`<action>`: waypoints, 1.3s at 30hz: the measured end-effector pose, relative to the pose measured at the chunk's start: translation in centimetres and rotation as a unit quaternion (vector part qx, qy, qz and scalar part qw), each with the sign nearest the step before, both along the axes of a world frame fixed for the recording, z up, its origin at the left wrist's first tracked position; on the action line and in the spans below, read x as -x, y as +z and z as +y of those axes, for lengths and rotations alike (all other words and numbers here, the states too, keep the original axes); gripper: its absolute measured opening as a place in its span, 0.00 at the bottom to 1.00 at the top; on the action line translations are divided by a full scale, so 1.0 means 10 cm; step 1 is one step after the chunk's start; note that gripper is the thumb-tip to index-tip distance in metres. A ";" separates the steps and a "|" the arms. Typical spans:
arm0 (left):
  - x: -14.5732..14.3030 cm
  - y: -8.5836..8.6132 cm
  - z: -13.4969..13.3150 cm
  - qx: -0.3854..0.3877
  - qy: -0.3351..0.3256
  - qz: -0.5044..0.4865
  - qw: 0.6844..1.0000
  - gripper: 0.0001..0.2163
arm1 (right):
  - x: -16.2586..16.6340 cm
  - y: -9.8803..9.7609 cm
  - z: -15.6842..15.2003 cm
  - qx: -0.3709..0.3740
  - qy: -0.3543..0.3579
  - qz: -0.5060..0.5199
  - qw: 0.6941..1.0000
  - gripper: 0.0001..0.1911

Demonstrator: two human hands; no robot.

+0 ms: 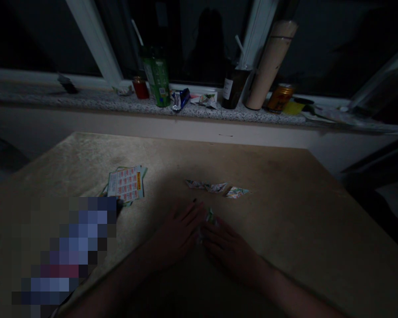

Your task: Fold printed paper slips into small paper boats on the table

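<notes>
My left hand [181, 232] and my right hand [227, 247] lie side by side on the tan table [285, 212], fingers stretched forward and pressed down on a small piece of printed paper [210, 216] that peeks out between them. Beyond my fingertips three folded paper pieces [217, 188] lie in a row. A stack of printed sheets [126, 184] with red and orange blocks rests to the left of my left hand.
A blurred-out object [66, 247] covers the table's near left. On the granite windowsill [86, 100] stand a green bottle [157, 77], a red jar [141, 87], a dark cup with a straw [234, 86], a tall beige roll [272, 64] and an orange can [280, 98]. The scene is dim.
</notes>
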State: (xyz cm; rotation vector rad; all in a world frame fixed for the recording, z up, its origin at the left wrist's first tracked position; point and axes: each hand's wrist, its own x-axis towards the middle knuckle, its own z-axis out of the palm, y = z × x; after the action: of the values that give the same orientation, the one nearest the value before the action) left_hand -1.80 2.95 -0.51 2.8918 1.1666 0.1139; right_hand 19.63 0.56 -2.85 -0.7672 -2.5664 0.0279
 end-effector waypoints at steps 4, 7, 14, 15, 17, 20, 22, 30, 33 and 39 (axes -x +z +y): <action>0.00 0.03 0.00 0.013 -0.029 -0.019 0.999 0.23 | -0.02 0.02 0.01 0.000 0.012 0.005 1.000 0.08; 0.01 0.03 0.00 0.036 -0.039 -0.025 0.998 0.23 | -0.05 0.04 0.03 0.014 0.023 -0.004 1.000 0.07; 0.02 0.09 0.02 0.046 -0.030 -0.057 0.997 0.20 | -0.11 0.01 0.07 -0.008 0.014 0.035 0.999 0.06; 0.02 0.10 0.03 0.043 -0.022 -0.059 0.997 0.19 | -0.12 0.01 0.08 -0.017 0.008 0.042 0.999 0.05; 0.01 0.13 0.04 0.036 -0.006 -0.054 0.998 0.17 | -0.15 0.02 0.10 -0.033 -0.004 0.046 0.998 0.06; 0.01 0.16 0.05 0.020 0.001 -0.039 0.999 0.13 | -0.18 0.07 0.14 -0.044 -0.023 0.043 0.998 0.05; 0.02 0.16 0.05 0.008 -0.001 -0.037 0.999 0.11 | -0.20 0.09 0.16 -0.037 -0.038 0.042 0.998 0.05; 0.05 0.10 0.03 0.011 -0.016 -0.050 0.999 0.12 | -0.25 0.05 0.21 -0.050 -0.049 0.002 0.998 0.07; 0.05 0.10 0.03 0.022 -0.023 -0.049 0.998 0.15 | -0.28 0.04 0.19 -0.067 -0.027 -0.035 0.997 0.08; -0.03 0.10 0.01 0.029 -0.040 -0.047 0.998 0.16 | -0.30 0.02 0.18 -0.084 -0.009 -0.087 0.993 0.07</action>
State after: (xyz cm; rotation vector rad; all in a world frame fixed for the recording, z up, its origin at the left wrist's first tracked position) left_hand -1.45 3.02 0.52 2.8443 1.0201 0.2102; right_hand 22.60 2.38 -2.66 -0.7569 -2.6827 -0.2693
